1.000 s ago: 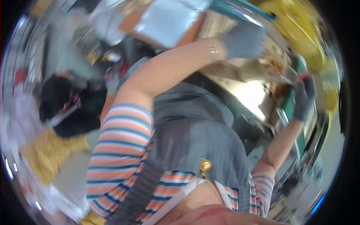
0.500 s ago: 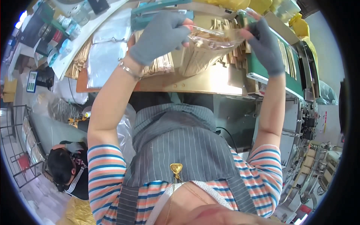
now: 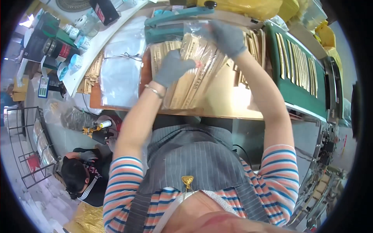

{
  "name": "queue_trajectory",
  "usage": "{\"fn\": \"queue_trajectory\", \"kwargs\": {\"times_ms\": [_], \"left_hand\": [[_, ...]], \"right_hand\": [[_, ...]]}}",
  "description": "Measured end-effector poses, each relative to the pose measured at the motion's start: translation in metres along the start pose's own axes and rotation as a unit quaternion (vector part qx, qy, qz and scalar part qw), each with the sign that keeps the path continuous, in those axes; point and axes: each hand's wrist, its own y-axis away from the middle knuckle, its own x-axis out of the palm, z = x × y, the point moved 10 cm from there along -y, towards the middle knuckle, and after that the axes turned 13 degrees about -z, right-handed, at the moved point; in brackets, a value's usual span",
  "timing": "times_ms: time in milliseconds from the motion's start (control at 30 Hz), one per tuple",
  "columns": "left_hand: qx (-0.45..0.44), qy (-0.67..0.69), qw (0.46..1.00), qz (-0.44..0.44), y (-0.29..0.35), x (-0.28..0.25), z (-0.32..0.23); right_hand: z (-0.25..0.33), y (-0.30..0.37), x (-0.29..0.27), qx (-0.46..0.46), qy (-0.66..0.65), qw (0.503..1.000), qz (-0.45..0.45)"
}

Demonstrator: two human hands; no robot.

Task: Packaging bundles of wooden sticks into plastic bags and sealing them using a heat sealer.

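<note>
Both my hands wear grey gloves. My left hand (image 3: 173,68) presses on the lower part of a clear plastic bag (image 3: 194,73) filled with several long tan paper-wrapped sticks. My right hand (image 3: 227,37) grips the same bag's top edge, just below a teal heat sealer (image 3: 171,23) at the back of the wooden table (image 3: 233,105). The bag lies tilted across the tabletop. More wrapped sticks lie under and beside it.
A stack of empty clear bags (image 3: 120,73) lies left of the filled one. A green conveyor (image 3: 299,77) with rows of wrapped sticks runs on the right. Yellow sacks (image 3: 248,7) sit behind. Another person (image 3: 83,178) crouches on the floor at lower left, near a wire rack (image 3: 27,147).
The view swung from looking sideways to facing the table. My hands brought the filled bag down from mid-air onto the tabletop in front of the sealer.
</note>
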Motion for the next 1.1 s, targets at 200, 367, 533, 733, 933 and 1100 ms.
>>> {"fn": "queue_trajectory", "kwargs": {"times_ms": [200,367,533,733,933,1100], "left_hand": [[-0.084,0.047,0.995,-0.035,-0.051,-0.006,0.039],[-0.160,0.018,0.983,-0.088,-0.099,-0.053,0.064],[-0.080,0.000,0.990,-0.114,-0.110,-0.052,0.071],[-0.088,-0.002,0.989,-0.118,-0.112,-0.060,0.075],[-0.080,-0.017,0.988,-0.134,-0.117,-0.060,0.077],[-0.187,0.080,0.978,-0.042,-0.090,-0.055,0.066]], "right_hand": [[-0.088,-0.063,0.029,0.180,0.023,0.972,-0.147],[-0.061,-0.098,0.046,0.194,0.022,0.979,-0.050],[-0.135,-0.032,0.119,0.215,0.119,0.969,0.020],[-0.125,-0.033,0.124,0.227,0.123,0.966,0.019],[-0.129,-0.032,0.114,0.253,0.123,0.959,0.026],[-0.118,0.024,0.104,0.476,-0.314,0.820,-0.052]]}}
